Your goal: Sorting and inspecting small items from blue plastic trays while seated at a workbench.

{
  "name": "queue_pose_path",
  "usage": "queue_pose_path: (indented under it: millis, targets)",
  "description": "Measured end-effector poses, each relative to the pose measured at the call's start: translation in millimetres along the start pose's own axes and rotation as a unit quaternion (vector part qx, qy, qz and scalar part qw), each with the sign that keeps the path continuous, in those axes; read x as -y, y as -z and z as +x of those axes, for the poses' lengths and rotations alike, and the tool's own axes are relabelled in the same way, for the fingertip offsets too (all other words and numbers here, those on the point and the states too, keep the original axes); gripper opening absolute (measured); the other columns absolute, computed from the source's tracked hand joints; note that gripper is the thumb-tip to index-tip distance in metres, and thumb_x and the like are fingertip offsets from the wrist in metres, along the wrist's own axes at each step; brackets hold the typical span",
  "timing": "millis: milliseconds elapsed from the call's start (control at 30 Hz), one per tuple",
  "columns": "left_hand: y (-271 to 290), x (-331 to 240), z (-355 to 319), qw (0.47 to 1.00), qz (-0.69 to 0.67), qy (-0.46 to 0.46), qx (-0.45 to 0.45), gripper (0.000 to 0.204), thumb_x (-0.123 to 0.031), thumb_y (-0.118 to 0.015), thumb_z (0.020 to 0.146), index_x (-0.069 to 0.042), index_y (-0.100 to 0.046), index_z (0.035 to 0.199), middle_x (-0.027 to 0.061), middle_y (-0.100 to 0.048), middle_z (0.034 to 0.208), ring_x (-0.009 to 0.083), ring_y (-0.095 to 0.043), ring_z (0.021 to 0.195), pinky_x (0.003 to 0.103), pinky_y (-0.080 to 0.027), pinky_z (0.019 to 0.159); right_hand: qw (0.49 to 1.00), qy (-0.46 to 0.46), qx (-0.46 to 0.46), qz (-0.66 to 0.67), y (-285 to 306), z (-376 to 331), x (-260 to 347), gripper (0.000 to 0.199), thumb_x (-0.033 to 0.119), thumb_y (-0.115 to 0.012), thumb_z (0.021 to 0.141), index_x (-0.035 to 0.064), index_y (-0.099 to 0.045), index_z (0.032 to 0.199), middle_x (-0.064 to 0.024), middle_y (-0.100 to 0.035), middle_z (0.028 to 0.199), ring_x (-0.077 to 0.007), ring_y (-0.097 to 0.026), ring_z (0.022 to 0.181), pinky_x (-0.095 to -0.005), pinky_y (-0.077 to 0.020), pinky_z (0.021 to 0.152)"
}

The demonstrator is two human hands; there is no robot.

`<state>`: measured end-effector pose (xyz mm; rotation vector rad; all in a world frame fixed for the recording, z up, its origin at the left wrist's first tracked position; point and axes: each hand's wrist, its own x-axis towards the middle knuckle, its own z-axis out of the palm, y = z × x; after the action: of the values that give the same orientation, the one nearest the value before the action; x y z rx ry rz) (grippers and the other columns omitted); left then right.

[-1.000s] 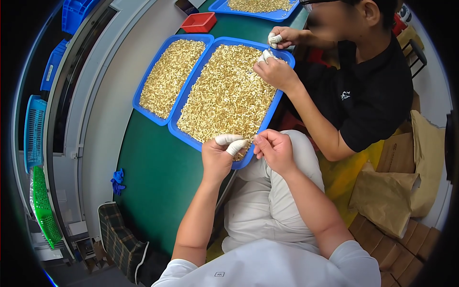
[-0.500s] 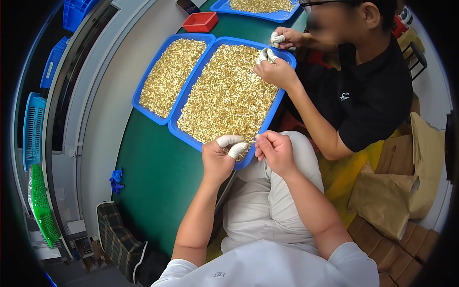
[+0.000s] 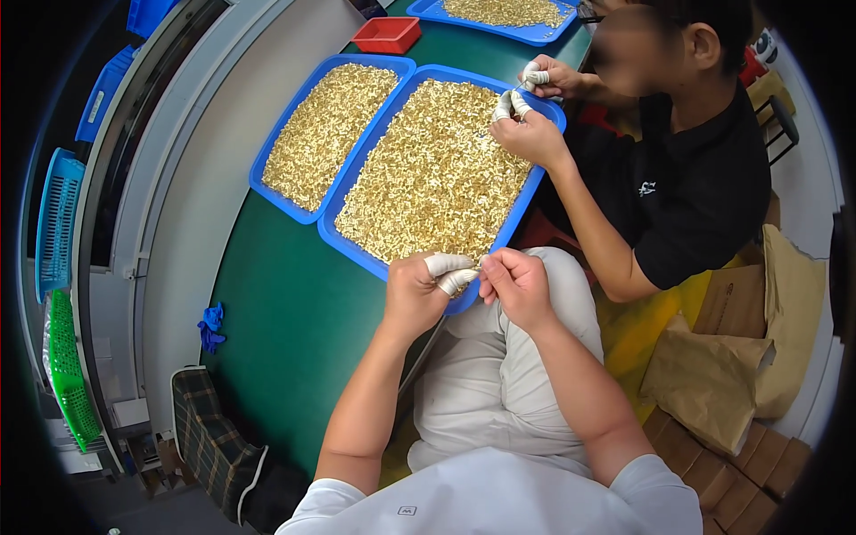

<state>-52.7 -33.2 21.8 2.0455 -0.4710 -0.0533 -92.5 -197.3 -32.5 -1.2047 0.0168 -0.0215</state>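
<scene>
My left hand is closed in a pinch, with white finger covers on its thumb and index finger. Right beside it, my bare-fingered right hand pinches too, the fingertips of both hands almost meeting. Whatever they hold is too small to make out. Both hands are over the near corner of a large blue tray. A layer of small gold-coloured metal pieces covers that tray. A narrower blue tray of similar pieces adjoins it on the left.
Across the tray's far right corner, a co-worker's hands with white finger covers are pinched together. A red bin and another blue tray stand farther back on the green table. Blue gloves lie left; brown paper bags are right.
My left hand has shifted slightly right, closing the small gap to my right fingertips. My right hand has hardly moved. The whole view has shifted a little.
</scene>
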Motion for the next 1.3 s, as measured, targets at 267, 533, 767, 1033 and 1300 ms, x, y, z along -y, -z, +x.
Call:
queue_pose_path:
  millis: [267, 533, 767, 1033, 1300]
  targets:
    - [-2.9, -1.4, 5.2, 0.999, -0.023, -0.034, 0.017, 0.020, -0.008, -0.077, 0.080, -0.001, -0.073, 0.098, 0.0089, -0.073, 0.082, 0.0131, -0.067, 0.068, 0.025, -0.052, 0.062, 1.000, 0.010, -0.016, -0.010, 1.3, -0.2, 3.6, 0.029, 0.019, -0.057, 0.099, -0.0006, -0.061, 0.078, -0.0036, -0.061, 0.064, -0.0059, -0.054, 0.052, -0.0204, -0.0438, 0.048]
    - [-10.0, 20.8, 0.7, 0.992, 0.008, -0.004, -0.126, 0.017, -0.010, -0.069, 0.089, -0.001, -0.071, 0.104, 0.0070, -0.071, 0.081, 0.0083, -0.061, 0.065, 0.024, -0.049, 0.059, 0.978, 0.144, -0.047, -0.142, -26.6, 47.4, 57.3, 0.030, 0.018, -0.055, 0.100, 0.0018, -0.057, 0.075, -0.0011, -0.056, 0.059, -0.0046, -0.050, 0.050, -0.0188, -0.0376, 0.045]
    - [-13.0, 22.1, -1.4, 0.984, -0.010, -0.029, -0.176, 0.015, -0.008, -0.068, 0.087, -0.005, -0.073, 0.101, 0.0100, -0.067, 0.072, 0.0153, -0.060, 0.058, 0.028, -0.046, 0.054, 0.796, 0.372, -0.033, -0.476, -135.8, 206.4, 84.7, 0.031, 0.027, -0.063, 0.091, 0.0045, -0.064, 0.069, -0.0159, -0.061, 0.060, -0.0344, -0.060, 0.055, -0.0418, -0.0469, 0.051]
    - [-14.5, 20.5, 0.0, 0.983, -0.041, -0.031, -0.177, 0.014, -0.007, -0.069, 0.084, -0.005, -0.072, 0.098, 0.0128, -0.061, 0.068, 0.0239, -0.058, 0.055, 0.035, -0.045, 0.053, 0.867, 0.242, -0.009, -0.435, -129.1, 224.7, 53.5, 0.036, 0.032, -0.063, 0.091, 0.0032, -0.067, 0.070, -0.0123, -0.064, 0.062, -0.0251, -0.061, 0.056, -0.0388, -0.0467, 0.054]
    - [-0.2, 19.3, 5.9, 0.989, -0.071, 0.006, -0.131, 0.021, -0.007, -0.075, 0.081, -0.002, -0.071, 0.101, 0.0107, -0.067, 0.084, 0.0184, -0.064, 0.070, 0.030, -0.051, 0.062, 0.993, 0.033, 0.005, -0.113, -60.0, 107.5, 45.7, 0.028, 0.023, -0.055, 0.100, 0.0032, -0.061, 0.080, 0.0001, -0.056, 0.063, -0.0048, -0.048, 0.052, -0.0192, -0.0370, 0.048]
